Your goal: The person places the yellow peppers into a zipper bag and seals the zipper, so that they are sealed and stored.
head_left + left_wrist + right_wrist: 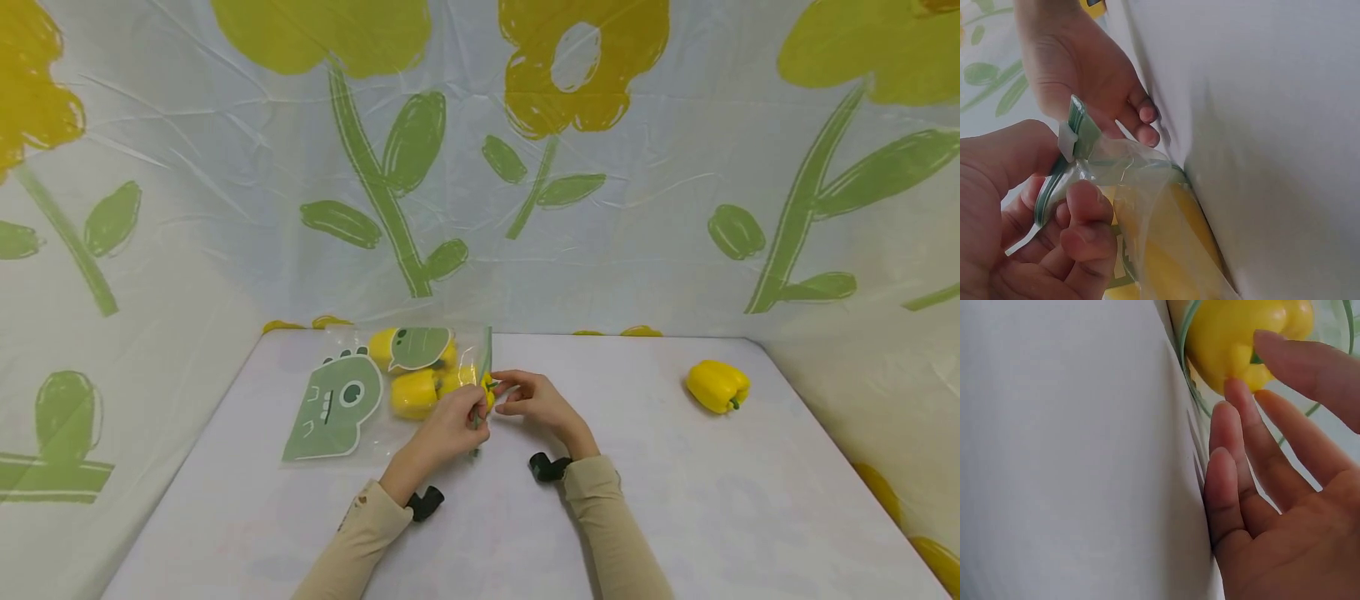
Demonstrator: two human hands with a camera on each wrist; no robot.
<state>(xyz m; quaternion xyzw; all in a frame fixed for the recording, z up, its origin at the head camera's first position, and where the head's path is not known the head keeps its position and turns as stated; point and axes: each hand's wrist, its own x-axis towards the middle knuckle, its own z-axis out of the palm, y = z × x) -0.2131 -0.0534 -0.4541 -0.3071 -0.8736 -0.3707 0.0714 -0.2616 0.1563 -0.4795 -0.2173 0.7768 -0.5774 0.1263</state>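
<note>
A clear zip bag (375,446) with a green monster print lies on the table, several yellow peppers (414,395) inside it. The left hand (447,423) pinches the bag's green zip edge (1054,181) near its white slider (1067,141). At the bag's mouth, the right hand (542,405) has its fingers extended beside a yellow pepper (1235,337); its fingertips (1238,390) are at the pepper's stem end, within the green-rimmed opening. Whether they press on the pepper cannot be told for certain.
Another yellow pepper (717,386) lies alone on the right side of the white table (645,467). Black devices (426,503) are strapped at both wrists. A flowered cloth (630,250) hangs behind the table and at its sides.
</note>
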